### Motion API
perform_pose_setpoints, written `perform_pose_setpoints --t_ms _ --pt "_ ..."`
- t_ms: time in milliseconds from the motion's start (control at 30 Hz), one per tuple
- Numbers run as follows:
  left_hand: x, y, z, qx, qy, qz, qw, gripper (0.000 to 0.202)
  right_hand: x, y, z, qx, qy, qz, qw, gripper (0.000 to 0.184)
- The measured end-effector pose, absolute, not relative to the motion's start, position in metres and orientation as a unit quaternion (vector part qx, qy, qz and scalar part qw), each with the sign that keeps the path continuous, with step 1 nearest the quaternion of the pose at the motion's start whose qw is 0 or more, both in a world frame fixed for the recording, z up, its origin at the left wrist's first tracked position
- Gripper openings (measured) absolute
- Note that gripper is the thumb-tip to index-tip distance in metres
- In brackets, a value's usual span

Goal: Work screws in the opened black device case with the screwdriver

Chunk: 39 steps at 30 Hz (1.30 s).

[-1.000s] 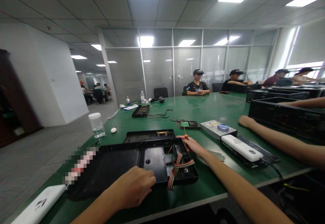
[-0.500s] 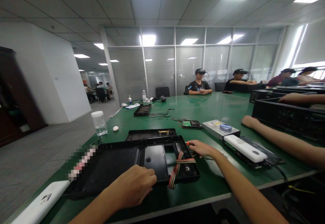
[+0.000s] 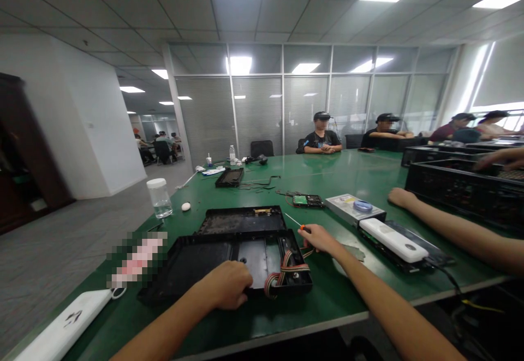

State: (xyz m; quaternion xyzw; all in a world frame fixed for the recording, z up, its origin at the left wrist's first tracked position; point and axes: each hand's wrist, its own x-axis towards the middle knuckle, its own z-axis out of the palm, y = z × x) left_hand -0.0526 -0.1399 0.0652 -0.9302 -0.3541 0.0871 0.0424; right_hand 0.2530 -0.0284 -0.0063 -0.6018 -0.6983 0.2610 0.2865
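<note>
The black casing [image 3: 202,254] sits open side up at the near part of the green surface [image 3: 352,178], a little left of the middle of the scene. A striped ribbon cable [image 3: 297,268] lies looped at its right end, with one bend hanging by the near wall. The left hand [image 3: 230,284] is at the near edge of the casing with its fingers curled in; the fingertips are hidden, so I cannot tell whether they grip the rim. The right hand [image 3: 319,239] is closed around the handle of a screwdriver [image 3: 293,220], just right of the casing's far right corner, and the shaft points left and away.

Just beyond the casing lies a black panel [image 3: 229,221] with a brass-coloured piece [image 3: 262,210] at its far edge. Farther right is a small unit with a green board [image 3: 300,200]. To the right of the right hand stand a flat box [image 3: 346,209] carrying a blue ring [image 3: 363,206] and, nearer, a white device [image 3: 393,239]. A lidded jar [image 3: 159,200] and a white egg-shaped object [image 3: 185,206] stand on the left. At the far right, another person's forearm [image 3: 446,224] rests beside a large black case [image 3: 450,192].
</note>
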Motion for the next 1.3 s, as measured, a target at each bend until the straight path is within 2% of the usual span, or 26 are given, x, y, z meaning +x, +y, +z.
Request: perform_pose_setpoints --t_ms 133,200,233,300,400,500,600,700,833,1033,1300 --pt "-0.059 -0.094 0.076 -0.908 -0.405 0.098 -0.045 0.045 0.233 -0.034 -0.005 -0.574 -0.748 0.17 0.287 0.034" --pt "-0.061 -0.063 0.075 -0.905 -0.424 0.009 0.021 0.05 0.224 -0.036 -0.004 -0.575 -0.758 0.124 0.283 0.032" --pt "-0.062 -0.047 0.072 -0.898 -0.435 -0.033 0.066 0.05 0.22 -0.037 -0.003 -0.582 -0.757 0.107 0.277 0.03" --pt "-0.065 -0.018 0.062 -0.884 -0.455 -0.028 0.102 0.047 0.214 -0.037 -0.003 -0.601 -0.752 0.076 0.26 0.029" --pt "-0.069 0.011 0.049 -0.89 -0.448 0.058 0.066 0.032 0.209 -0.033 -0.001 -0.614 -0.754 0.045 0.228 0.03" --pt "-0.074 0.018 0.045 -0.898 -0.428 0.081 0.057 0.02 0.207 -0.03 0.0 -0.597 -0.776 0.023 0.203 0.032" --pt "-0.075 0.013 0.046 -0.906 -0.416 0.053 0.059 0.029 0.205 -0.028 0.0 -0.584 -0.788 0.002 0.197 0.033" --pt "-0.072 0.004 0.043 -0.93 -0.353 -0.046 0.089 0.039 0.202 -0.028 -0.001 -0.587 -0.785 0.0 0.198 0.032" --pt "-0.068 -0.002 0.031 -0.948 -0.278 -0.089 0.126 0.011 0.2 -0.03 -0.001 -0.588 -0.779 0.021 0.22 0.031" --pt "-0.068 0.003 0.017 -0.942 -0.254 -0.095 0.197 0.015 0.202 -0.031 -0.002 -0.567 -0.792 0.028 0.225 0.034" --pt "-0.057 -0.012 0.027 -0.929 -0.245 -0.145 0.235 0.018 0.206 -0.033 -0.007 -0.545 -0.805 0.038 0.23 0.034"
